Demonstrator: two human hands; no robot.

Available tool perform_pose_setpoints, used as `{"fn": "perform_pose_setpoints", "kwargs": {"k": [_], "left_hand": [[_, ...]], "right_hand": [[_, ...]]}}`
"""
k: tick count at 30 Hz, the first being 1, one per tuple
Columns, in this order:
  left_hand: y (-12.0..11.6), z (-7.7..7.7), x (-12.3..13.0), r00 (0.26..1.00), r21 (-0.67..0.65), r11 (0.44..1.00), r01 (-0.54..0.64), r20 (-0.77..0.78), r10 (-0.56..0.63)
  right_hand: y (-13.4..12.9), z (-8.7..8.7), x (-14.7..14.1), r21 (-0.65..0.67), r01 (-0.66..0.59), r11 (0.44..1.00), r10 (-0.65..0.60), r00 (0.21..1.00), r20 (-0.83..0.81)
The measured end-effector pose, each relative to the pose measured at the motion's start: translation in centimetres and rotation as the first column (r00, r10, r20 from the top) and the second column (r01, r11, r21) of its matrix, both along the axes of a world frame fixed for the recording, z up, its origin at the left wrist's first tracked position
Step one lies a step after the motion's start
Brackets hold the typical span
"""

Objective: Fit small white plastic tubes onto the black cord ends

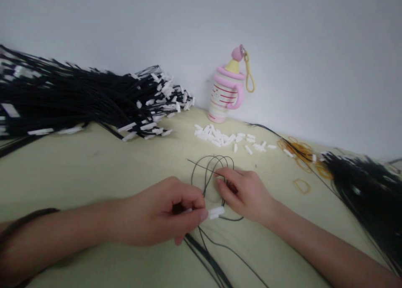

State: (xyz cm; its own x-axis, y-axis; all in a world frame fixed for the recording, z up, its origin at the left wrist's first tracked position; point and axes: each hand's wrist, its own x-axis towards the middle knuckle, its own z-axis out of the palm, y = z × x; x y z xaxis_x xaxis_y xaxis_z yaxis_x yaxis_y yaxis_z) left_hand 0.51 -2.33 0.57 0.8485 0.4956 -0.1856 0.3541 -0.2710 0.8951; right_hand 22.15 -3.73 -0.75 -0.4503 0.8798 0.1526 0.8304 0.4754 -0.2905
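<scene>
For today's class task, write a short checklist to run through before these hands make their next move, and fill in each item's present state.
1. Left hand has the white plastic tips at its fingertips: ok.
2. Right hand is at the black cord: ok.
3. Cord passes through the tips: cannot tell, the fingers hide it.
4. Cord lies free of crossings: not ok, its loops cross near the hands.
5. Loose white tips lie in a pile on the pale yellow cloth, beyond the hands: ok.
</scene>
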Motion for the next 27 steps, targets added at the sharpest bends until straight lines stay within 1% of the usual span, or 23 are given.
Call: {"fn": "perform_pose_setpoints", "kwargs": {"k": [19,24,27], "left_hand": [[-0.01,0.12,0.05,1.0,0.002,1.0,0.006,0.023,-0.006],[-0.07,0.06,0.08,1.0,-0.033,0.999,-0.001,0.011,0.002],[-0.06,0.0,0.05,1.0,-0.026,1.0,-0.006,0.012,0.006]], "right_hand": [[0.03,0.22,0.0,-0.021,0.004,1.0,-0.004,1.0,-0.009],[0.12,0.31,-0.12,-0.014,0.012,1.0,-0.012,1.0,-0.003],[0.08,0.27,-0.18,-0.01,0.01,1.0,-0.01,1.0,0.006]]}}
